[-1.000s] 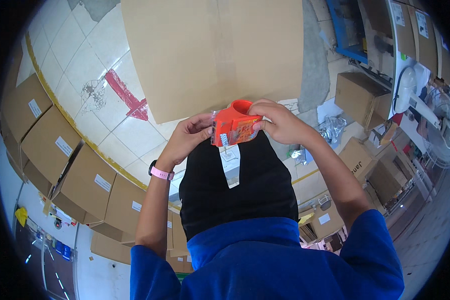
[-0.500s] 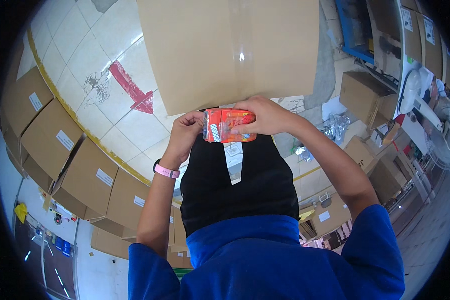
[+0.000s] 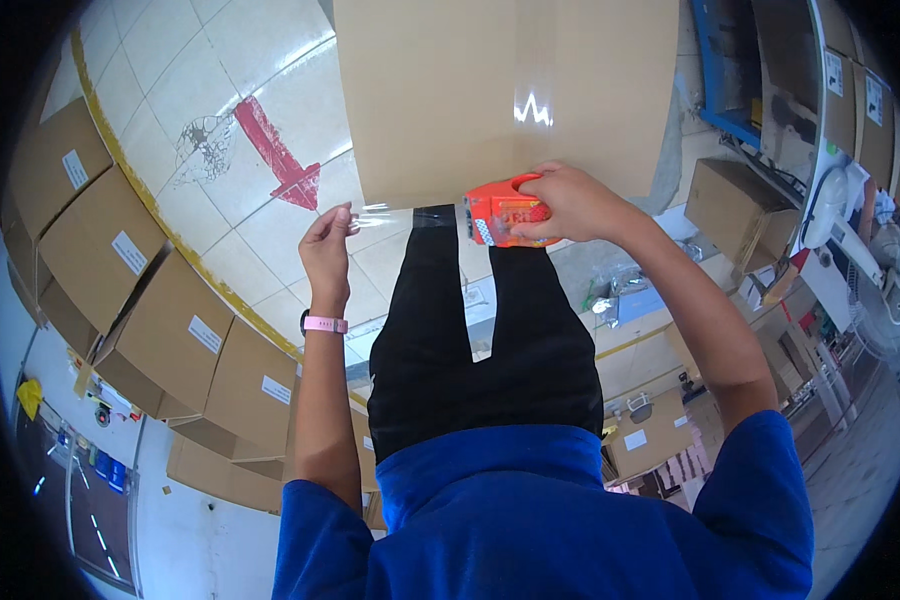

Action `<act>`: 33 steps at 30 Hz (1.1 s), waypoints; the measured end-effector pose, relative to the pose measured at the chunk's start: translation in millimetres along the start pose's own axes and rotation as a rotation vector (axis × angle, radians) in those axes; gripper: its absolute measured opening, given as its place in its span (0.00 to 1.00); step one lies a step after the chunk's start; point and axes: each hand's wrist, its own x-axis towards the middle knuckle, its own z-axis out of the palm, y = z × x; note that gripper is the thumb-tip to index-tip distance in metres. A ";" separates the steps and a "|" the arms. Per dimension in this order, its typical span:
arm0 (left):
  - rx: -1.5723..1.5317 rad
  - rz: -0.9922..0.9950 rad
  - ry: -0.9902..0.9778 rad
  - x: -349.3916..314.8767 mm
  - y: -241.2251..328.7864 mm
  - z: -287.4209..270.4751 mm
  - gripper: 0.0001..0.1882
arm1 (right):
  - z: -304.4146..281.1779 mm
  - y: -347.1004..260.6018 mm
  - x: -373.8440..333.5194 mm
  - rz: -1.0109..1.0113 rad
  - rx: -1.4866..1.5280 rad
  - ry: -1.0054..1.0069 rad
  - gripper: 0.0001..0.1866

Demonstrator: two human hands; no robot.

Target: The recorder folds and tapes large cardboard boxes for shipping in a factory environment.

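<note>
In my right hand (image 3: pixel 567 205) is a red tape dispenser (image 3: pixel 507 212), gripped from its right side. A strip of clear tape (image 3: pixel 388 215) runs out from it to the left. My left hand (image 3: pixel 330 236) pinches the free end of that strip between thumb and fingertips, so the strip is stretched between both hands above my legs. Just beyond the dispenser lies a large cardboard box (image 3: pixel 440 100), its flat brown top facing me. A band of clear tape (image 3: pixel 533 100) covers the middle of this top and shines with glare.
A row of labelled cardboard boxes (image 3: pixel 170 320) curves along the left. The tiled floor (image 3: pixel 270 80) bears a red painted arrow (image 3: pixel 278 155). To the right stand an open carton (image 3: pixel 740 210), a blue frame (image 3: pixel 715 60) and a white fan (image 3: pixel 840 210).
My left hand has moved left, away from the dispenser, and a length of tape now spans the gap. The dispenser has shifted right and slightly farther away, and turned a little.
</note>
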 end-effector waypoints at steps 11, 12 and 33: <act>-0.055 -0.042 0.056 16.3 -17.8 -3.1 0.15 | 4.2 -16.6 22.1 0.029 -0.022 -0.025 0.34; -0.062 -0.031 0.059 18.8 -20.4 -2.3 0.15 | 3.5 -17.6 23.1 0.028 -0.025 -0.027 0.34; 0.477 0.017 -0.088 1.9 21.3 36.9 0.29 | -7.3 -6.4 24.9 0.065 0.061 -0.112 0.35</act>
